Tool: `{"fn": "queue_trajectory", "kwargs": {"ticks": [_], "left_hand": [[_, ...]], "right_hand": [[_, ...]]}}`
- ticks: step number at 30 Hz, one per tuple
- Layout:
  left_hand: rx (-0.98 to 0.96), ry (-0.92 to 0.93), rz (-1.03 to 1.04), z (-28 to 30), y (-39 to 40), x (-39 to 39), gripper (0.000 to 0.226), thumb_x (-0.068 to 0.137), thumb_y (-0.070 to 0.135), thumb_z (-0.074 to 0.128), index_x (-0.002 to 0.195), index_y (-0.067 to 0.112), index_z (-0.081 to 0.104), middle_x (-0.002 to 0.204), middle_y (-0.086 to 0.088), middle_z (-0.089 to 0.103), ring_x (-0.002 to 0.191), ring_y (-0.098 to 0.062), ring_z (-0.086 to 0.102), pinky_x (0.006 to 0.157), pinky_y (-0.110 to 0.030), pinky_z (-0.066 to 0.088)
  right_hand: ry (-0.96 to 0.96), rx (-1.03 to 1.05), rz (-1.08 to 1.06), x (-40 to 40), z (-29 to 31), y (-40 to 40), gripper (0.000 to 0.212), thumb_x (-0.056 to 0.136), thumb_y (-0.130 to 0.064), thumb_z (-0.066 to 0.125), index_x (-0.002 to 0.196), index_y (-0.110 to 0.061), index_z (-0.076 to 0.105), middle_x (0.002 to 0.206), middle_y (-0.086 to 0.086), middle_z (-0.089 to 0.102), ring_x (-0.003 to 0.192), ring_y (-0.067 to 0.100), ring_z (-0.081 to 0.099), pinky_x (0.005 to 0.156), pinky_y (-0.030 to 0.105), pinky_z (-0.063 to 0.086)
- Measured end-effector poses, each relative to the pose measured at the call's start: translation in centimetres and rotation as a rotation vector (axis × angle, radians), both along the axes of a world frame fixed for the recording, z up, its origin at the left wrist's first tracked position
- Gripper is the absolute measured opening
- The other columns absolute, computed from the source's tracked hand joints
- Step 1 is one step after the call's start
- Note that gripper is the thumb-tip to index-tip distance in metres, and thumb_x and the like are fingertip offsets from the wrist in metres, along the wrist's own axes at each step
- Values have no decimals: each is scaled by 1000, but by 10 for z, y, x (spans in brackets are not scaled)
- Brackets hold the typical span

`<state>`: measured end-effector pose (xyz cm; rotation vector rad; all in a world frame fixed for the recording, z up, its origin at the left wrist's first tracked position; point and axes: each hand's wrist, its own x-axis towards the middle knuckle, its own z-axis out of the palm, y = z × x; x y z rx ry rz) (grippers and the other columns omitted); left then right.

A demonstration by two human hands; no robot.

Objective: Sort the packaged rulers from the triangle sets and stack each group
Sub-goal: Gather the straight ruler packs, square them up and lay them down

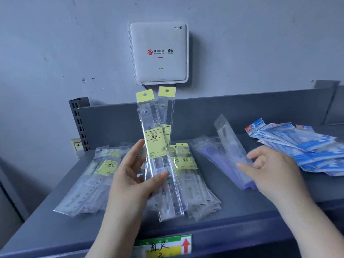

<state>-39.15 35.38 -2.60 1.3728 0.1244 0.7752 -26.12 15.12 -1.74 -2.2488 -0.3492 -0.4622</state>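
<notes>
Single head-worn wide-angle view, taken from above and just in front of the grey shelf (pixel 242 216), facing forward and downward toward the shelf's back edge and the wall behind it. The camera sits close: both forearms enter from the bottom of the frame, with the left hand (pixel 134 175) and right hand (pixel 271 168) near its centre, and the shelf's front edge with its label strip (pixel 163 246) runs along the bottom. Wide-angle distortion bows the shelf's back rail, and the wall-mounted router (pixel 158 53) lies in the upper centre; no second view is provided.
</notes>
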Motion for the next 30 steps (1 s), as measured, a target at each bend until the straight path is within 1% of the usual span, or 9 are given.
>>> {"fn": "queue_trajectory", "kwargs": {"ticks": [4,6,9,13,15,19,23,26,30], "left_hand": [[20,22,9,-1,-3,3,77,66,-12,71,126,34,54,117,10,64,80,10,65,75,-34,53],[24,28,13,-2,-2,2,78,62,-6,75,124,35,55,118,9,65,93,3,65,84,-42,50],[11,12,12,-1,-2,1,77,62,-10,73,124,32,54,115,7,67,93,7,64,71,-31,53],[12,9,8,1,-4,-3,75,67,-16,70,123,30,53,97,18,71,83,13,64,50,-17,48],[-21,4,17,-1,-2,-8,74,70,-14,69,122,37,53,109,19,65,91,8,63,55,-18,50],[-67,-15,37,-2,6,-18,78,71,-17,68,122,40,56,127,7,58,100,-37,60,49,-16,47],[-115,-14,84,4,10,-25,76,76,-22,59,118,41,55,123,11,55,65,-19,65,44,-13,45],[-165,-31,100,5,17,-29,73,77,-22,57,113,42,55,116,16,56,87,-39,67,49,-18,51],[-170,-27,125,3,24,-30,74,77,-20,59,121,39,53,128,4,54,89,-32,69,55,-24,55]], "right_hand": [[-22,-349,-157,-2,-2,0,29,79,-40,67,95,-21,54,87,-3,56,91,25,56,62,29,36],[-127,-272,-83,-10,2,6,25,78,-42,67,90,-23,55,82,-7,57,82,20,55,60,28,34],[-41,83,316,-37,11,28,28,63,-48,73,80,-31,59,64,-8,55,60,6,51,54,15,38],[159,118,666,-67,8,66,35,63,-45,76,92,-38,57,74,-11,63,61,0,55,60,14,48],[154,164,663,-68,7,78,30,73,-31,75,92,-40,55,71,-9,64,63,-1,59,62,13,49],[171,292,645,-68,8,88,24,79,-23,71,86,-38,53,69,-11,70,54,-3,59,60,7,46],[210,356,627,-67,9,90,21,82,-20,68,88,-31,52,68,-11,72,53,3,61,59,14,46],[256,397,579,-58,9,80,20,82,-17,68,91,-27,54,66,-8,71,46,5,56,52,12,44],[249,158,468,-45,4,64,19,78,-21,72,90,-26,59,62,-5,67,46,4,55,48,13,40]]}}
